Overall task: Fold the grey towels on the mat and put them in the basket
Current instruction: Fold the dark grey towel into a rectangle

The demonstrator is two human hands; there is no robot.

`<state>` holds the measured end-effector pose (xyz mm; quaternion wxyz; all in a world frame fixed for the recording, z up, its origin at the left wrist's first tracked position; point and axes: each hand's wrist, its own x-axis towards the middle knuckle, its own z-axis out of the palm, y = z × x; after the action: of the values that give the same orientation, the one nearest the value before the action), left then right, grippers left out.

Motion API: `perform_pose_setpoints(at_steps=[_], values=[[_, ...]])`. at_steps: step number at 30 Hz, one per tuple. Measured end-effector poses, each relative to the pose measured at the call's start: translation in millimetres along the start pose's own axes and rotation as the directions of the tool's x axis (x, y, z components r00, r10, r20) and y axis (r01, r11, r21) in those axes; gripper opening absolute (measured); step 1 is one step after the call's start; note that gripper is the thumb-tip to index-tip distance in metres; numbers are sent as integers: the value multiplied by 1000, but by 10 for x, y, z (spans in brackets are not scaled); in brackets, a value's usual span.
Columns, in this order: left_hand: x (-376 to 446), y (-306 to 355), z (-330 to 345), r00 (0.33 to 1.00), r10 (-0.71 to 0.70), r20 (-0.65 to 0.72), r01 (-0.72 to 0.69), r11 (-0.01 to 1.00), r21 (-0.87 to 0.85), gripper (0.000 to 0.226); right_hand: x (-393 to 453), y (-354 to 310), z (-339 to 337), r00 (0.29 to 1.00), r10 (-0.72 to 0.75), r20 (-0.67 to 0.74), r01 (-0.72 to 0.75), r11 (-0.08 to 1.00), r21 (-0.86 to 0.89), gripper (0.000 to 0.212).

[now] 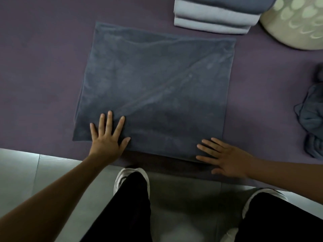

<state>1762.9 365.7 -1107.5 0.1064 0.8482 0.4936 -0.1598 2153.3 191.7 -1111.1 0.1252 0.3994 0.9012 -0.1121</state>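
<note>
One head-worn view, looking steeply down and forward from close range: mat filling the frame, floor at six o'clock.

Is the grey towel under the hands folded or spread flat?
Spread flat: the towel lies smooth on the mat, both hands flat on its near edge. Whether it is already doubled, I cannot tell.

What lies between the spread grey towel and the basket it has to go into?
A stack of folded towels sits on the purple mat just beyond the flat dark grey towel, beside the pale round perforated basket. The direct diagonal stretch of mat looks bare. Both hands already rest flat on the towel.
</note>
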Motion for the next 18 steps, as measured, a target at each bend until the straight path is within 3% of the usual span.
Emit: perform_pose_setpoints(at_steps=[3,6,9,12,15,18], values=[[34,10,-47,999,-39,-22,38,999,-36,79,-6,67,-60,1000,-25,-14,25,1000,11,59],[159,121,-154,994,77,-77,-78,997,-8,78,259,119,-208,995,18,-97,-13,998,55,53],[333,379,-223,967,223,-123,-223,975,10,73,682,180,-324,976,150,-159,-141,988,69,56],[510,640,-217,949,287,-132,-283,958,48,70,909,298,-370,943,312,-119,-303,949,92,64],[602,705,-156,957,276,-88,-271,960,68,70,883,402,-342,882,463,-92,-448,882,149,68],[613,673,-189,955,277,-110,-276,961,23,68,994,360,-382,761,640,-108,-605,760,235,66]])
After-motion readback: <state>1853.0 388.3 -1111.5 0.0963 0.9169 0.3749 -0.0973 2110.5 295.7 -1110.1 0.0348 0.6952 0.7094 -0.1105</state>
